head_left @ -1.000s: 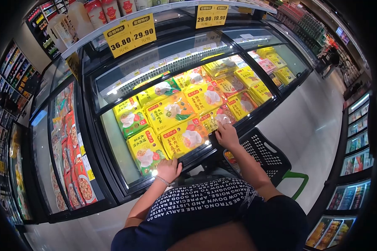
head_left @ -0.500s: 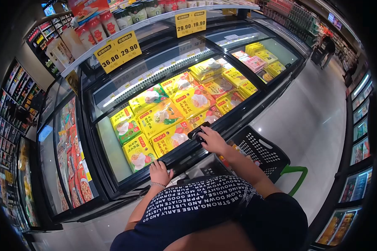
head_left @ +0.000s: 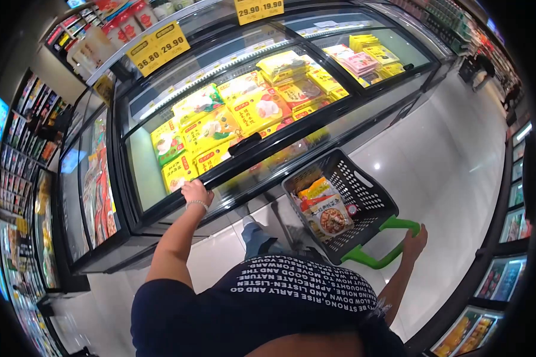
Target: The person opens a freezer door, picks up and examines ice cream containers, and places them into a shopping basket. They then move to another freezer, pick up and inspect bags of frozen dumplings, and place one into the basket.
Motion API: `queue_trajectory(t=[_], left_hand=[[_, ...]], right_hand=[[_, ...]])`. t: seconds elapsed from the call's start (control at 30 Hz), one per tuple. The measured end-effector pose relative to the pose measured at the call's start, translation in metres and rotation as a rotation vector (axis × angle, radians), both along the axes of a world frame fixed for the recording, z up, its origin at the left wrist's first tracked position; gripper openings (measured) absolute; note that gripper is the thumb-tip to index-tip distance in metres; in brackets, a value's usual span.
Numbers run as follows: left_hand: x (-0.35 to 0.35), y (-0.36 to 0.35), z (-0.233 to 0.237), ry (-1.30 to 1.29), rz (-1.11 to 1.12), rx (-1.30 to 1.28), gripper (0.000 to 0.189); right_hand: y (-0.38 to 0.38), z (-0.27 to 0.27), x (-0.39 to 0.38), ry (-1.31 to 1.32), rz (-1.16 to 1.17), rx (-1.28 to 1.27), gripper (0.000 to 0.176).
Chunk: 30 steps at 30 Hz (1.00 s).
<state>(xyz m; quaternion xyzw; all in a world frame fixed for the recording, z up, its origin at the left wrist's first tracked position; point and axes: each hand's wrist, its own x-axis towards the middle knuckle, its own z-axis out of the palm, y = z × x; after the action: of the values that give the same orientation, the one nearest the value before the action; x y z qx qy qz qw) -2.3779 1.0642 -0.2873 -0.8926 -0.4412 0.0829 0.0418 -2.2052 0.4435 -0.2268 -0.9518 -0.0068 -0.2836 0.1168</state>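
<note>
Right hand (head_left: 414, 241) is no longer gripping the freezer lid's black grip (head_left: 245, 144); it is now lying against the green handle (head_left: 369, 262) of the basket (head_left: 369, 193) at 3 o'clock, and I cannot tell whether its fingers are closing round it. Left hand (head_left: 196, 193) is staying at 11 o'clock, fingers curling over the freezer's front rail (head_left: 220, 171). Hands are sitting well apart. One basket is carrying at least two packets (head_left: 326, 217). Four yellow price tags (head_left: 158, 49) are hanging at 12 o'clock. Yellow bags (head_left: 256, 110) are overlapping under the glass, too many to count.
</note>
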Motion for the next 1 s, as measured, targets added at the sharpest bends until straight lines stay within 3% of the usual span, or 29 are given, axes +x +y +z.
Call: queue_trajectory(t=[0.1,0.2,0.33,0.5,0.67,1.0], left_hand=[[0.000,-0.002,0.002,0.054,0.033,-0.035,0.066],[0.006,-0.009,0.003,0.099,0.103,-0.050,0.070],[0.005,-0.018,0.003,0.077,0.134,-0.006,0.070],[-0.014,-0.019,0.000,-0.034,0.008,0.018,0.069],[-0.029,-0.018,0.002,-0.173,-0.085,0.008,0.068],[-0.036,-0.014,0.002,-0.182,-0.125,-0.069,0.079]], right_hand=[[-0.032,-0.055,0.016,0.341,-0.275,0.843,0.043],[-0.004,-0.024,-0.003,0.568,-0.103,1.274,0.043],[0.000,-0.032,-0.007,0.497,-0.137,1.509,0.022],[-0.007,-0.044,-0.011,0.546,-0.088,1.592,0.007],[-0.014,-0.052,-0.031,0.578,-0.105,1.612,0.007],[-0.062,-0.052,-0.051,0.687,-0.109,1.558,0.008]])
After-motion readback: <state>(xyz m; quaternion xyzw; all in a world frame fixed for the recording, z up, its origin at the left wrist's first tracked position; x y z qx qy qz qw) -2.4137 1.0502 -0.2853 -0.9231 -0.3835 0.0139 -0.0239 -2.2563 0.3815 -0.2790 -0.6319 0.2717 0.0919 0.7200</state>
